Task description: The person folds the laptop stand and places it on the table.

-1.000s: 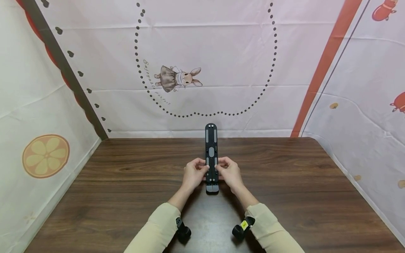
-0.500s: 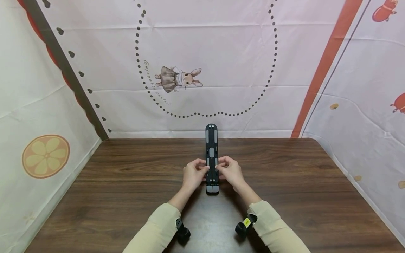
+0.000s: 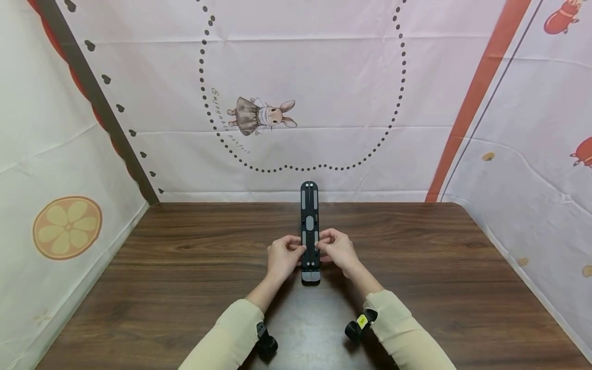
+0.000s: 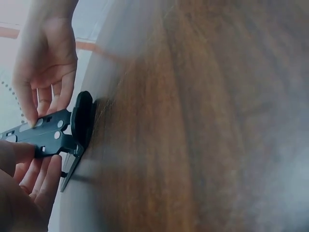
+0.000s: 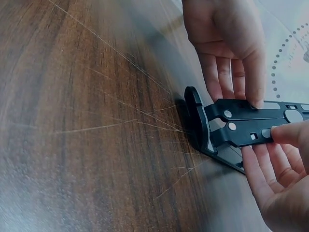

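A black folding laptop stand (image 3: 310, 223) with grey pads and silver rivets points away from me, its two long arms lying side by side. In the wrist views its upturned front lip (image 5: 194, 116) rests at the table, and the arms slope up from a thin lower part. My left hand (image 3: 282, 257) pinches the left arm, thumb on top and fingers underneath. On the other side my right hand (image 3: 339, 255) pinches the right arm the same way. A narrow seam runs between the arms in the left wrist view, where the stand (image 4: 48, 131) also shows.
The stand is over a dark wood-grain table (image 3: 194, 267). Behind it hangs a pale printed cloth (image 3: 347, 92), with further cloth at left and right. Each wrist carries a small black camera (image 3: 266, 344) close above the table.
My right forearm has swung slightly outward to the right, with its wrist camera. The stand and both grips stay nearly where they were.
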Demonstrator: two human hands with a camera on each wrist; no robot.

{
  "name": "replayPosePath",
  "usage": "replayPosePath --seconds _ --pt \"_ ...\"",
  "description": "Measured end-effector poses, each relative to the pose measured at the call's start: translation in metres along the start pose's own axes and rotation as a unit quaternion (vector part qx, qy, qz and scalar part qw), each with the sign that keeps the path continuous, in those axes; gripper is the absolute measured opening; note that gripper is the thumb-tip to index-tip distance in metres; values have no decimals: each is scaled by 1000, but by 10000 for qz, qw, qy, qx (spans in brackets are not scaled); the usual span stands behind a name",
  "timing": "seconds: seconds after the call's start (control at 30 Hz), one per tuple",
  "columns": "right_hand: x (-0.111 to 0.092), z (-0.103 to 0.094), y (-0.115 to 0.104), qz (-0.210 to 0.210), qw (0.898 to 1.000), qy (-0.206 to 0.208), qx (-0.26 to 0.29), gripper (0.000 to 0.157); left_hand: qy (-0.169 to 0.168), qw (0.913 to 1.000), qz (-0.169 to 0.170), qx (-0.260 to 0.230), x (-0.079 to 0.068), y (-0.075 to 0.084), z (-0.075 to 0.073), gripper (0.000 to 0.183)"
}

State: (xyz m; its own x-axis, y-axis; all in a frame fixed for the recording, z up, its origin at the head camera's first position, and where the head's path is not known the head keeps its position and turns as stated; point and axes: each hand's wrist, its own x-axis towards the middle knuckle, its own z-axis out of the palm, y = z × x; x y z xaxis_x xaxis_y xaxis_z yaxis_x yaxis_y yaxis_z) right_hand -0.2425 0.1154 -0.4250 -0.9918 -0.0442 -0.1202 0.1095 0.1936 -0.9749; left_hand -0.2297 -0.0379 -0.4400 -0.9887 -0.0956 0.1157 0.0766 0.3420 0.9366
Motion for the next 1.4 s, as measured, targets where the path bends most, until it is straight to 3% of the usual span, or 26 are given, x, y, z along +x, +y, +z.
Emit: replayPosePath --seconds 0.27,0.5,0.9,1.4 --pt "0 -1 0 109 9999 4 -23 22 48 9947 343 964 -11 5 -3 22" --pt "0 -2 1 96 10000 -20 -2 21 -214 9836 611 1683 -21 8 -7 27" --pt "0 0 2 58 10000 -41 -26 21 -794 9589 399 2696 -38 11 -13 40" --pt "-4 0 1 -68 9999 -13 -76 18 -773 9361 398 3408 -42 14 -3 58"
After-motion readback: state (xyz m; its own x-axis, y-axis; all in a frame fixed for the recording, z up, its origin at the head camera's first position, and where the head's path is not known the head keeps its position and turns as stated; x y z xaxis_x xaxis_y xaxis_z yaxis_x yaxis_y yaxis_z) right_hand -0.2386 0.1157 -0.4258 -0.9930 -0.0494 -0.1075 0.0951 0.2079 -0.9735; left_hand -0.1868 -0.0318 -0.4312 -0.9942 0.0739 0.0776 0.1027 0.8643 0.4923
